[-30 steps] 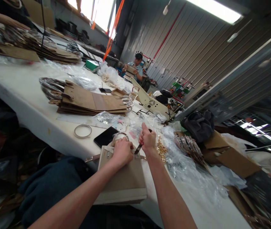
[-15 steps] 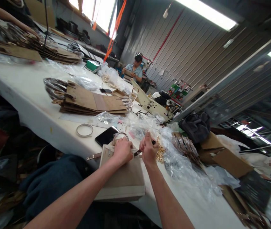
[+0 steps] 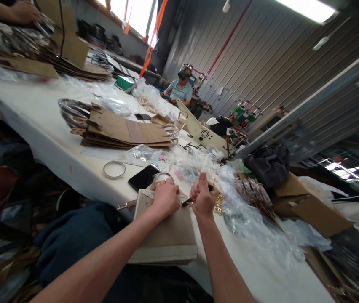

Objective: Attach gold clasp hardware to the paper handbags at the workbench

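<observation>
A beige handbag (image 3: 170, 235) leans at the near edge of the table, its curved handle (image 3: 163, 176) standing up beyond my left hand. My left hand (image 3: 166, 198) is closed on the bag's top edge, fingers bent over it and partly hidden. In my right hand (image 3: 203, 195) is a screwdriver (image 3: 187, 203), gripped in a fist with the thumb up. Its dark handle shows behind the fist, and its metal shaft points left to the bag's top beside my left fingers. Whether the tip touches the bag I cannot tell. A strap with a buckle (image 3: 127, 205) sticks out at the bag's left.
Beyond the bag lie a black phone (image 3: 144, 176), a rolled strip (image 3: 114, 169) and a stack of brown bag pieces (image 3: 122, 130). Gold-coloured hardware (image 3: 219, 203) and plastic wrap (image 3: 249, 227) spread at right. A co-worker (image 3: 181, 88) sits far back; another person's hand (image 3: 24, 12) is upper left.
The view has shifted slightly. My right fist has drawn a little away from my left hand, still gripping the screwdriver. The far co-worker's hands have lowered, and the upper-left hand has lifted a brown piece.
</observation>
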{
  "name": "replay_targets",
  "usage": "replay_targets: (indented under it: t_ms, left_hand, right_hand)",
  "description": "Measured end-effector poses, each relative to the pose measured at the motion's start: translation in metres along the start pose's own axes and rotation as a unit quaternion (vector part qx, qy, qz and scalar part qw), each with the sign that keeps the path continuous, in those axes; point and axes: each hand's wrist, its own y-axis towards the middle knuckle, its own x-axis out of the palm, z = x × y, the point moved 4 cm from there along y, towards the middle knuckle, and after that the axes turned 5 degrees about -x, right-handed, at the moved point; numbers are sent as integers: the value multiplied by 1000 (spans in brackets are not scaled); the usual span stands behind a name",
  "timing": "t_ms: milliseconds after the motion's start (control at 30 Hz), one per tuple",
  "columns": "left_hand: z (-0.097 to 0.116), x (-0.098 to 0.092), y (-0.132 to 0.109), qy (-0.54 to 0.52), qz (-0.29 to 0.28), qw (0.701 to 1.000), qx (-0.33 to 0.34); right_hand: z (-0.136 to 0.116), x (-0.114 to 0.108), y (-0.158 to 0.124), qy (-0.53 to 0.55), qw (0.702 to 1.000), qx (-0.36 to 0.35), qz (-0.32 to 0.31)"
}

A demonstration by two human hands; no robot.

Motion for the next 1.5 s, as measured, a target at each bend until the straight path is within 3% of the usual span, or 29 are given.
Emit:
replay_targets:
  t_ms: [200, 400, 567, 767, 867, 933, 1033, 1133, 1233, 1333, 1500]
  left_hand:
    - [-1, 2, 3, -2, -9, 1000, -3]
    - [-2, 6, 2, 13, 2, 1000, 10]
    - [0, 3, 3, 27, -9, 999, 13]
    - [1, 1, -2, 22, -17, 999, 19]
    - [-1, -10, -6, -30, 17, 998, 45]
    - [-6, -28, -10, -105, 68, 990, 61]
    - [-21, -61, -17, -211, 120, 967, 78]
    - [-53, -81, -23, -234, 142, 961, 47]
    - [-96, -80, -28, -229, 153, 961, -32]
    - [-129, -69, -35, -259, 129, 952, -95]
    - [-138, -62, -47, -284, 114, 947, -102]
  right_hand:
    - [-7, 1, -1, -22, 999, -36, 6]
    - [-1, 2, -2, -24, 999, -22, 8]
    - [3, 0, -6, -55, 997, -50, 7]
    - [6, -1, -5, -50, 998, -26, 2]
    - [6, 0, -5, -53, 998, -35, 10]
    - [6, 0, -5, -59, 997, -40, 12]
    - [6, -1, -6, -70, 997, -45, 3]
    - [7, -2, -6, -77, 996, -48, -3]
    - [8, -3, -5, -73, 996, -48, 5]
    - [7, -3, -4, -64, 997, -47, 14]
    - [4, -5, -4, -34, 999, -37, 18]
